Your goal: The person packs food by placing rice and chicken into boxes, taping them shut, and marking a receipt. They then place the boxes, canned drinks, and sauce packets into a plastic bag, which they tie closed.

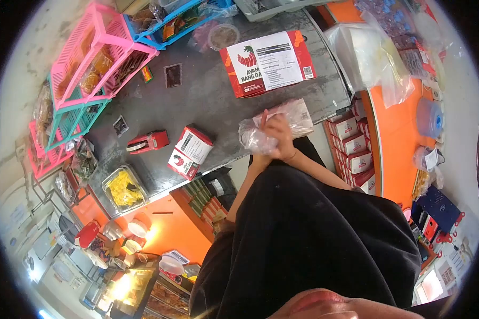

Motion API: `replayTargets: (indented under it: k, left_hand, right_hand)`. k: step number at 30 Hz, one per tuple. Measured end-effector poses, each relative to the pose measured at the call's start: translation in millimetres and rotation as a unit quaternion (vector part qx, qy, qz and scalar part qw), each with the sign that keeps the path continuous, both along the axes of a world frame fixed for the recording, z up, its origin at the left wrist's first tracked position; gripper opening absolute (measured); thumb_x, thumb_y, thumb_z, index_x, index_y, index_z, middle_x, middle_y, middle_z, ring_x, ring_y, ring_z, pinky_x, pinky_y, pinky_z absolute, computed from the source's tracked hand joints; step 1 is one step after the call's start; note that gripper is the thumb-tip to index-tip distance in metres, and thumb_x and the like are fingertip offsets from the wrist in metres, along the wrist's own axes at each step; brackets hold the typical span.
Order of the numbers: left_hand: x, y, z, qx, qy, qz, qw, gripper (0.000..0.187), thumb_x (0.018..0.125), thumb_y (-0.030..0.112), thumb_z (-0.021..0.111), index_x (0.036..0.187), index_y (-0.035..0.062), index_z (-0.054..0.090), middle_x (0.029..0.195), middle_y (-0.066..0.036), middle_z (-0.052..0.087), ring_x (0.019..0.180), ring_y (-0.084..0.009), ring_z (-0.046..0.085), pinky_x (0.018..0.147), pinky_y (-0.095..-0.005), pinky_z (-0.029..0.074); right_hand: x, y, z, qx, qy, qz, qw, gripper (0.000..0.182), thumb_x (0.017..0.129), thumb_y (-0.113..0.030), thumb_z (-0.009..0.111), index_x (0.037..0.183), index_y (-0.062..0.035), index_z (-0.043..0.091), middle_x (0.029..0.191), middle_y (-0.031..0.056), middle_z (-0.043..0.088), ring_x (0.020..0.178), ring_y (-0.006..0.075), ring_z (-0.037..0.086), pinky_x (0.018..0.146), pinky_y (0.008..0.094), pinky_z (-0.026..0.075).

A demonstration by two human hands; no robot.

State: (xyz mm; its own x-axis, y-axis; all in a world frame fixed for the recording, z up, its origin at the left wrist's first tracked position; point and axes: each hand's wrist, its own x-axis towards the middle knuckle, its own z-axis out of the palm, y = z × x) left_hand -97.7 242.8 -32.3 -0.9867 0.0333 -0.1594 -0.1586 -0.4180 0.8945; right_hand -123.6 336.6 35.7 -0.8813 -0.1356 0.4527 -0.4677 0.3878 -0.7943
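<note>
Both of my hands are close together at the front edge of the dark counter (218, 95). My right hand (280, 133) has its fingers curled at a crumpled clear plastic bag (256, 139). From below, my left hand (263, 159) closes on the same bag, its fingers mostly hidden by the plastic. What the bag contains cannot be made out. Just beyond my hands lies a pale flat package in clear plastic (301, 116). A large red and white food box (271, 61) stands behind it. To the left is a smaller red and white box (190, 152).
A red tape dispenser (148, 142) and a clear tub of yellow packets (124, 189) are at the left. Pink baskets (98, 58) and a blue basket (170, 26) line the back. Red and white boxes (356, 141) fill a shelf at the right, near large plastic bags (364, 58).
</note>
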Motion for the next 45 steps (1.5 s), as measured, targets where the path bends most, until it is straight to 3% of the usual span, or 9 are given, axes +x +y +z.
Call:
replayTargets:
  k: [7, 9, 14, 21, 29, 34, 36, 39, 45]
  left_hand:
    - [3.5, -24.6, 9.5, -0.227, 0.09, -0.126, 0.962, 0.026, 0.073, 0.023, 0.067, 0.097, 0.0111, 0.068, 0.114, -0.013, 0.058, 0.109, -0.0298, 0.05, 0.092, -0.0484, 0.032]
    - [-3.2, -22.2, 35.9, -0.245, 0.132, -0.174, 0.945, 0.026, 0.073, 0.023, 0.066, 0.096, 0.0113, 0.068, 0.113, -0.013, 0.058, 0.109, -0.0292, 0.05, 0.092, -0.0484, 0.032]
    - [-21.9, -1.9, 122.9, -0.277, 0.282, -0.265, 0.88, 0.024, 0.072, 0.022, 0.066, 0.094, 0.0116, 0.069, 0.111, -0.012, 0.059, 0.11, -0.0277, 0.049, 0.092, -0.0482, 0.03]
    - [-63.1, 88.5, 177.5, -0.29, 0.395, -0.282, 0.825, 0.023, 0.071, 0.021, 0.066, 0.092, 0.012, 0.069, 0.109, -0.01, 0.06, 0.111, -0.0256, 0.049, 0.093, -0.048, 0.028]
    - [-74.5, 211.4, 111.0, -0.322, 0.377, -0.156, 0.854, 0.022, 0.064, 0.022, 0.067, 0.084, 0.0137, 0.071, 0.096, -0.002, 0.065, 0.113, -0.0182, 0.045, 0.092, -0.0462, 0.021]
    - [-91.1, 215.6, 80.1, -0.437, 0.367, -0.242, 0.785, 0.024, 0.064, 0.021, 0.065, 0.086, 0.0118, 0.069, 0.088, 0.0, 0.064, 0.098, -0.0221, 0.049, 0.084, -0.0415, 0.028]
    - [-103.8, 209.3, 72.7, -0.449, 0.347, -0.207, 0.797, 0.024, 0.064, 0.021, 0.064, 0.086, 0.0111, 0.068, 0.088, -0.001, 0.064, 0.093, -0.0232, 0.049, 0.081, -0.0401, 0.032]
    - [-118.1, 185.5, 95.2, -0.43, 0.334, -0.162, 0.823, 0.017, 0.07, 0.018, 0.063, 0.084, 0.0097, 0.068, 0.084, -0.003, 0.064, 0.076, -0.0239, 0.054, 0.067, -0.0383, 0.041]
    - [-84.2, 142.3, 117.2, -0.456, 0.181, -0.139, 0.86, 0.017, 0.071, 0.02, 0.064, 0.085, 0.0098, 0.067, 0.081, -0.004, 0.064, 0.073, -0.0235, 0.055, 0.065, -0.0384, 0.042]
  right_hand:
    - [-23.9, 3.6, 111.0, 0.044, -0.121, 0.23, 0.965, 0.062, 0.078, -0.046, 0.063, 0.126, -0.007, 0.055, 0.109, 0.0155, 0.053, 0.106, 0.0357, 0.051, 0.091, 0.0443, 0.039]
    - [-55.3, 25.9, 123.5, -0.278, -0.308, 0.313, 0.855, 0.069, 0.083, -0.05, 0.059, 0.139, -0.0111, 0.044, 0.116, 0.0166, 0.049, 0.108, 0.0339, 0.049, 0.093, 0.0414, 0.038]
    - [-89.5, 9.6, 98.0, 0.094, -0.122, 0.577, 0.802, 0.026, 0.085, -0.031, 0.062, 0.092, -0.0077, 0.069, 0.098, 0.0077, 0.064, 0.1, 0.0268, 0.057, 0.089, 0.0394, 0.043]
    - [-81.3, 170.7, 54.6, 0.014, -0.425, 0.209, 0.88, 0.035, 0.09, -0.031, 0.058, 0.092, 0.0022, 0.069, 0.079, 0.0113, 0.068, 0.074, 0.0169, 0.062, 0.071, 0.0321, 0.048]
    - [84.6, 260.1, -72.2, -0.234, -0.238, -0.425, 0.841, 0.03, 0.096, -0.017, 0.043, 0.112, 0.0063, 0.055, 0.104, 0.0125, 0.06, 0.096, 0.0239, 0.056, 0.088, 0.0358, 0.044]
    - [94.4, 195.0, -14.0, -0.352, -0.441, -0.209, 0.798, 0.047, 0.092, -0.016, 0.052, 0.133, 0.0011, 0.039, 0.131, 0.0207, 0.047, 0.12, 0.0276, 0.047, 0.099, 0.0378, 0.039]
    - [41.9, 208.8, 38.9, 0.004, -0.2, 0.018, 0.98, 0.033, 0.085, -0.009, 0.059, 0.117, -0.0051, 0.054, 0.102, 0.0096, 0.064, 0.094, 0.0176, 0.058, 0.081, 0.0318, 0.045]
    - [-56.6, 243.6, 104.0, 0.04, -0.345, 0.392, 0.852, 0.014, 0.082, -0.009, 0.059, 0.095, -0.0059, 0.064, 0.084, 0.0092, 0.065, 0.082, 0.0136, 0.06, 0.074, 0.029, 0.047]
    - [-344.8, 174.5, 35.0, 0.001, -0.207, 0.08, 0.975, 0.015, 0.081, -0.016, 0.064, 0.086, -0.0011, 0.063, 0.069, 0.0113, 0.064, 0.065, 0.0221, 0.064, 0.058, 0.035, 0.048]
